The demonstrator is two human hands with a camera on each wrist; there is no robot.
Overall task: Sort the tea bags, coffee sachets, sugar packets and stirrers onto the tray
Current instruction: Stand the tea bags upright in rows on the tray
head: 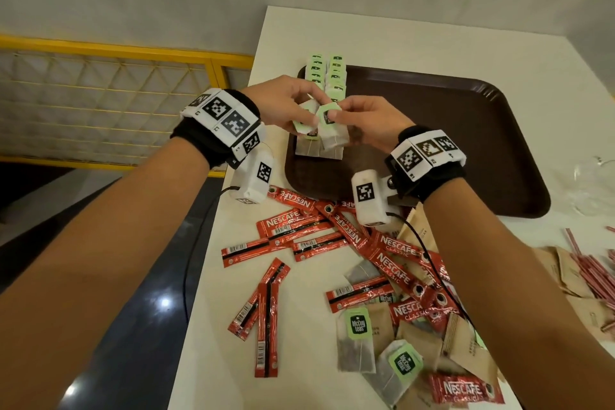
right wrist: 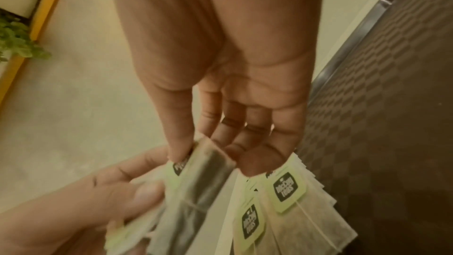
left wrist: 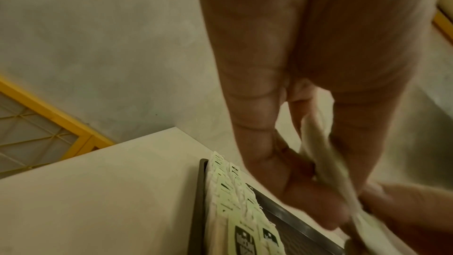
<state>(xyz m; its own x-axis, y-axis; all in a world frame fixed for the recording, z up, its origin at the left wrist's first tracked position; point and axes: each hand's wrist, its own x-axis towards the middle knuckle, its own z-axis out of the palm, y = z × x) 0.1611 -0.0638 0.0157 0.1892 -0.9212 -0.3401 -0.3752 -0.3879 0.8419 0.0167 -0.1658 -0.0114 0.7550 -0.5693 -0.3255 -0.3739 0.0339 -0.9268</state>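
While I stand over the white table (head: 565,70), my left hand (head: 283,103) pinches a small bunch of tea bags (head: 307,126) just above the left side of the brown tray (head: 466,143). Beside it, touching the same bunch, my right hand (head: 362,123) pinches one tea bag (head: 329,130) by its green tag, thumb on top. Under both hands, two rows of tea bags (head: 327,76) already lie overlapped along the tray's left edge.

These bags look feather-light, soft and easily torn, so I judge the paper tag or top fold the safest hold, not the thin string.

Nearer me, red coffee sachets (head: 293,226) are scattered on the table, with loose tea bags (head: 356,336) among them. Further right lie brown sugar packets (head: 466,353), then red stirrers (head: 589,263).
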